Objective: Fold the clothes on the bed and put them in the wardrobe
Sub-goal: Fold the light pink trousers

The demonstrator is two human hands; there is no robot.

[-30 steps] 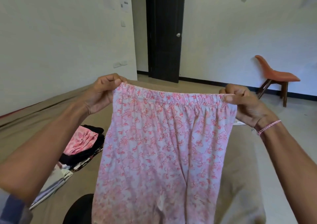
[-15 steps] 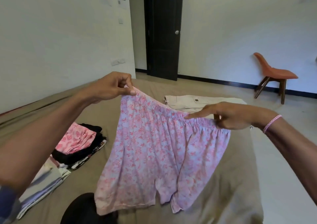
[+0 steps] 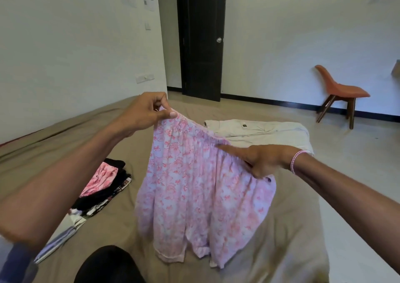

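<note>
Hems of pink floral fabric shorts [image 3: 201, 196] brush the tan bed [image 3: 281, 250], lower centre; right hand [image 3: 264, 159] lies straight-fingered along the waistband [image 3: 201, 132], grip unclear; left hand [image 3: 145, 113], higher, pinches the far corner, likely to spread them for folding.

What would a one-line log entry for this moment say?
step: folding pink floral shorts | left hand: pinches waistband corner | right hand: grips waistband, forefinger straight | bed: folded stack, beige garment lying flat
</note>
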